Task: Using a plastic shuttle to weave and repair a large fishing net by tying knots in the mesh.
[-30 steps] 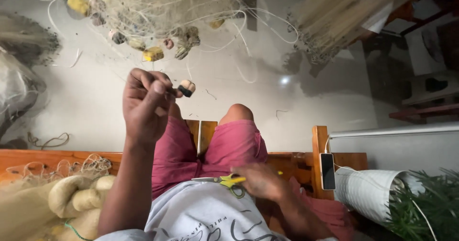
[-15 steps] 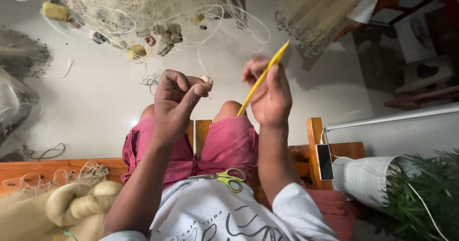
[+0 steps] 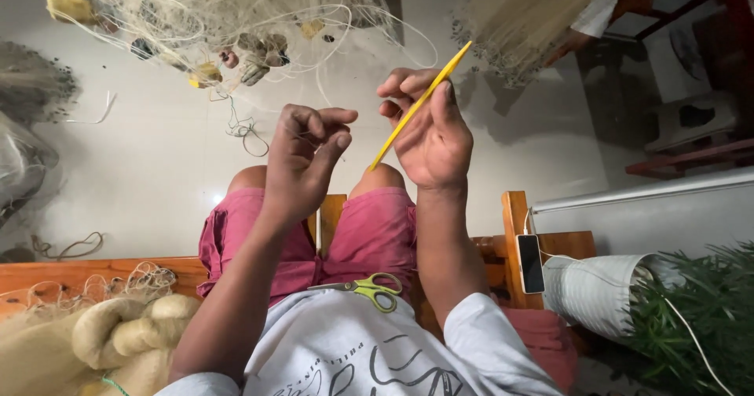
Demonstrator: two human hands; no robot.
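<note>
My left hand (image 3: pixel 302 160) is raised over my knees, its fingertips pinched on a thin pale strand of the fishing net (image 3: pixel 236 19) that hangs in front of me. My right hand (image 3: pixel 430 133) is up beside it, shut on a long yellow netting needle (image 3: pixel 420 104) that slants from upper right to lower left, its lower tip a short gap from my left fingers. Small floats and weights (image 3: pixel 263 50) are tangled in the net. Green-handled scissors (image 3: pixel 369 287) lie on my lap against the white shirt.
I sit on a wooden bench (image 3: pixel 514 231) in pink shorts. A phone (image 3: pixel 531 263) on a white cable leans at the bench's right end. Bundled cream net and rope (image 3: pixel 94 337) lie at lower left. A green plant (image 3: pixel 699 317) stands at right, and more net (image 3: pixel 526 11) hangs at upper right.
My right hand rose from my lap beside the scissors and now holds the yellow needle up by my left hand. The small float my left fingers held has gone from view.
</note>
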